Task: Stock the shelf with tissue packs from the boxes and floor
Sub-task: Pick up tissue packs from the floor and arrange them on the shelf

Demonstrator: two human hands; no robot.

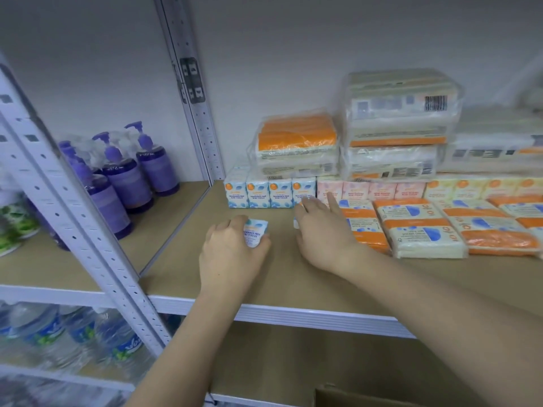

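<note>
Holding a small blue-and-white mini tissue pack (255,232) in my left hand (232,254), fingers curled over its near end, thumb on the right side; the pack rests on the shelf board (182,259), well short of the row behind it. My right hand (323,233) lies palm down just to the right, forefinger stretched toward the far row, other fingers loosely bent. A sliver of white shows at its left edge, perhaps a second pack under the palm; I cannot tell whether it is gripped.

Far of both hands: a row of blue mini tissue packs (260,195) standing upright, then pink mini packs (370,190) and yellow ones (482,188) carrying on to the right. Orange-banded pocket tissue bundles (417,227) lie flat just right of my right hand. Larger wrapped bundles (396,124) are stacked on top of the far rows.

Judgement: step in hand is starting a second rank of blue packs in front of the first. To do it well, stand the pack upright with print facing near, slide it back until it touches the blue row, and square its left edge with the leftmost pack. Keep the right hand low so it doesn't knock the pink packs or nudge the stack above.

Left bay: purple pump bottles (129,171), beyond the upright post (97,230). Water bottles (67,333) on the shelf below.
</note>
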